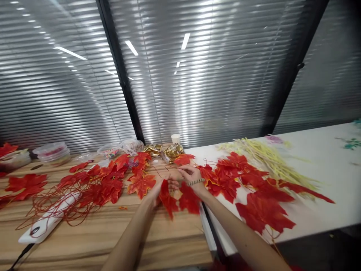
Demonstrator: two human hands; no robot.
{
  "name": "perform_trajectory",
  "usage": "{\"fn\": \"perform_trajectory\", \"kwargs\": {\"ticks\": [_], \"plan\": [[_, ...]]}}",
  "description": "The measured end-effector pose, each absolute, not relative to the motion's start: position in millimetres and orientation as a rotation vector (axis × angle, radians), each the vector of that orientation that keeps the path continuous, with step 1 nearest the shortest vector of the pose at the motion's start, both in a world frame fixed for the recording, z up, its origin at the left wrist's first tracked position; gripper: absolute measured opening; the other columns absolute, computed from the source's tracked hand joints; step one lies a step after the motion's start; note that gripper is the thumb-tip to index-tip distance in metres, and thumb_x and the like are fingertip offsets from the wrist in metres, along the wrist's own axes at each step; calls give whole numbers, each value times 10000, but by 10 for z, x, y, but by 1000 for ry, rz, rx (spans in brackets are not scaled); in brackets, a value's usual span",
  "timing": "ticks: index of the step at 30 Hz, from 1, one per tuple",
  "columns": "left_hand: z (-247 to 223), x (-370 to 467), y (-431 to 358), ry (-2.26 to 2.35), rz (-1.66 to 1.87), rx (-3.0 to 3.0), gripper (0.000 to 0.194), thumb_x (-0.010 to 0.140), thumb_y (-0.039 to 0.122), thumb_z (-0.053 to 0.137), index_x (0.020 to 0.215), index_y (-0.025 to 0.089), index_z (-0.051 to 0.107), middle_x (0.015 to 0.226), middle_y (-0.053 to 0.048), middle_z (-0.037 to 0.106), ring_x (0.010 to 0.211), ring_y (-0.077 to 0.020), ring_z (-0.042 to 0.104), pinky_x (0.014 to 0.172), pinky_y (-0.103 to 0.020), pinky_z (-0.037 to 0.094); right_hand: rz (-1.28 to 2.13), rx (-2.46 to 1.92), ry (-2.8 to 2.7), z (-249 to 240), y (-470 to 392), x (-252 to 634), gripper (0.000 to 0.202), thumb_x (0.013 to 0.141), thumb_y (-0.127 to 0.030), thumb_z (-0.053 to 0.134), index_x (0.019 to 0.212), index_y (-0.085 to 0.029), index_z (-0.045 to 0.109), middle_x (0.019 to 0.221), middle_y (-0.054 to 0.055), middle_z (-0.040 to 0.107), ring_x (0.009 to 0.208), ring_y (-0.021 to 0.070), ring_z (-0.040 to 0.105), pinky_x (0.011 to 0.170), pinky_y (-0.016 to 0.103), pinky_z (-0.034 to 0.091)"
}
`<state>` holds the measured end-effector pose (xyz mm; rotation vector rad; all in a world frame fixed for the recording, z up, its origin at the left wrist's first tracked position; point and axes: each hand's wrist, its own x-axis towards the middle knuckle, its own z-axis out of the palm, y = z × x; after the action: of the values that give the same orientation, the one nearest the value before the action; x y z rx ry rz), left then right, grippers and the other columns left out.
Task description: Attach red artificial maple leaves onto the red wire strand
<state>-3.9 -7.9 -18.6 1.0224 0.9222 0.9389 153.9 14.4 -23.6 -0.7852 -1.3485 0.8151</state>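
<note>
Both my hands meet over the seam between a wooden table (101, 233) and a white table (324, 180). My left hand (162, 188) pinches a red artificial maple leaf (167, 200) that hangs below its fingers. My right hand (190, 174), with a beaded bracelet at the wrist, holds a thin stem or wire by its fingertips; another red leaf (188, 199) lies under that wrist. More red leaves on a vine (254, 192) trail to the right across the white table.
A tangle of red leaves and red wire (84, 192) covers the wooden table, over a white power strip (45, 226). Plastic tubs (53, 152), gold foil packets (169, 150) and a paper cup (175, 138) stand at the back. Yellow sprigs (267, 162) lie on the white table.
</note>
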Motion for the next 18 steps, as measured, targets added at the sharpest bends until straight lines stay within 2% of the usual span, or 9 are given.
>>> {"fn": "perform_trajectory", "kwargs": {"ticks": [3,7,12,18], "plan": [[-180,-32,-67,946,998,1074,336,588,287,750,850,134,607,854,-76,659,795,-165,622,779,-293,476,812,-800,-1333,-230,144,1544,165,723,-326,607,771,-182,671,771,51,638,629,146,574,541,253,475],[-170,-32,-81,1014,1050,1161,459,421,142,813,833,139,610,925,-70,649,841,-165,608,823,-319,463,801,-829,-1299,-224,152,1535,152,714,-314,612,757,-180,670,752,45,646,628,149,581,565,259,470],[-194,-35,-66,1048,980,1159,506,360,122,823,826,129,626,852,-65,659,815,-172,612,765,-312,484,769,-875,-1342,-249,138,1517,140,716,-295,608,736,-170,667,718,43,643,628,150,576,585,261,459],[-233,-27,-75,1156,959,1232,331,438,247,806,697,114,649,679,-55,679,668,-168,629,722,-307,484,695,-877,-1421,-220,84,1524,126,733,-283,600,728,-175,664,723,39,644,650,154,576,599,261,452]]}}
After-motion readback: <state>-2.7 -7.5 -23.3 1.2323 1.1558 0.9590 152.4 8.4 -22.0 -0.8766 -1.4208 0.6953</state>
